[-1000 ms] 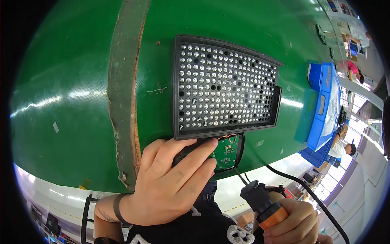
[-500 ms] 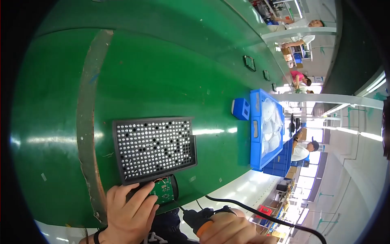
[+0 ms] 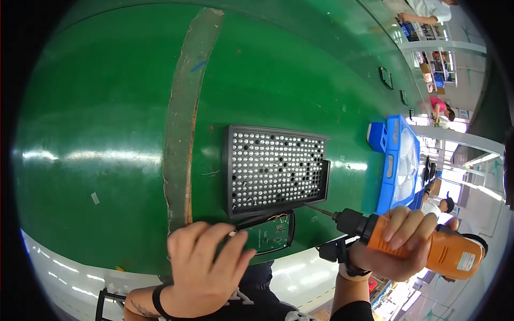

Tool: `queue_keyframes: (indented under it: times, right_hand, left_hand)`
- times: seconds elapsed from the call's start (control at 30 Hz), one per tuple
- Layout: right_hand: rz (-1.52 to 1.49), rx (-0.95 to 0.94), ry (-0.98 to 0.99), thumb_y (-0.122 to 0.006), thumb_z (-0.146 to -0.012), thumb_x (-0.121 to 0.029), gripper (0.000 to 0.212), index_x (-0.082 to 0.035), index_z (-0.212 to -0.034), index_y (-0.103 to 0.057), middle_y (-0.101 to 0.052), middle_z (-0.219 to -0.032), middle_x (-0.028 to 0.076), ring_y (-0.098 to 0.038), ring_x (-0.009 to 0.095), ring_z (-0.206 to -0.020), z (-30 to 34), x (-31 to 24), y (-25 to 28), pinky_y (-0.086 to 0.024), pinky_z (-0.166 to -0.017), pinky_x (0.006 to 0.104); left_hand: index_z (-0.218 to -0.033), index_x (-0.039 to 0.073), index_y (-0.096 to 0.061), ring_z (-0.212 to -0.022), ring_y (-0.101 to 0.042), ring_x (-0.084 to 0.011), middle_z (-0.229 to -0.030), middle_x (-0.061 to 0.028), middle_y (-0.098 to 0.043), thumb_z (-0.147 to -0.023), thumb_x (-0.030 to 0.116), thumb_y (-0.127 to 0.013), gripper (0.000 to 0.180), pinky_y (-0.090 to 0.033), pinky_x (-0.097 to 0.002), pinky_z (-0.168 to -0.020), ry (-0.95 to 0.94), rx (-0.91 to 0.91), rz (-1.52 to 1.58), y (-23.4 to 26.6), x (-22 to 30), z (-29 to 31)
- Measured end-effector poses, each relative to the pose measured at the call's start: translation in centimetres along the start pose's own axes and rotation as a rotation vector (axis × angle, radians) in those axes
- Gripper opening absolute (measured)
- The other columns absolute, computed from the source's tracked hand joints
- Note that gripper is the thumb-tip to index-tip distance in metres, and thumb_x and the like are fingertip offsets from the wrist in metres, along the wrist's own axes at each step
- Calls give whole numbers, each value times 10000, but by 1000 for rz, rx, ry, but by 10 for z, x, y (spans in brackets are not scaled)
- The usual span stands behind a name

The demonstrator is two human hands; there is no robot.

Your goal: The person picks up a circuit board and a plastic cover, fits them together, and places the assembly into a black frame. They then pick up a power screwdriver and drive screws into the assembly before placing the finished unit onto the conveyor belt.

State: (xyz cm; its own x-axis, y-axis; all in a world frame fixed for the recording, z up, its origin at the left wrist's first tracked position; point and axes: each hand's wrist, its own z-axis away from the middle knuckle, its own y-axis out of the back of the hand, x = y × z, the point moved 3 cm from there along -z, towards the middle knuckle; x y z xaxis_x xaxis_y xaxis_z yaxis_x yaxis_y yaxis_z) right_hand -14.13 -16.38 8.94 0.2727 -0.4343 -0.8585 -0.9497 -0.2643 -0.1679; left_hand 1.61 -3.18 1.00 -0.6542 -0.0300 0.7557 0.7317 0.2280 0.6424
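R hand (image 3: 399,243) wrapped round orange/blk tubular power screwdriver (image 3: 448,253), L hand (image 3: 206,267) half-curled over flat green PCB (image 3: 269,236), can't tell if gripping tbh

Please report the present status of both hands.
Left hand over circuit board's left end. Right hand gripping orange power screwdriver, bit near screw tray. Tray close beyond board.

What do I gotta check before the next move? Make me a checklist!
1. Orange power screwdriver in the right hand: ok, gripped.
2. Left hand at the left end of the green circuit board: ok.
3. Screws in the black tray: ok, lots.
4. Every tray hole filled: not ok, some look dark and empty.
5. Screw on the screwdriver's tip: cannot tell, too small.
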Motion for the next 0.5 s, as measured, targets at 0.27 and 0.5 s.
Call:
queue_keyframes:
  times: [0.27, 0.5]
  right_hand:
    - [-10, -54, 6, -451, -857, -152, 147, -89, -742, -384, -378, -581, 13, -373, 107, -479, 1, 8, 3, -355, -481, 213]
    - [101, -67, -44, -504, -865, -210, 236, -105, -709, -361, -416, -553, 23, -420, 122, -488, 0, 12, -2, -378, -484, 212]
  left_hand:
    - [-914, 65, -617, -832, -459, -259, -896, -52, -490, -574, 165, -754, 379, -325, -387, -738, 112, 50, -132, 2, -7, 3]
    - [-910, 71, -620, -820, -456, -255, -883, -52, -485, -574, 171, -756, 377, -321, -386, -731, 114, 38, -103, -6, -3, 2]
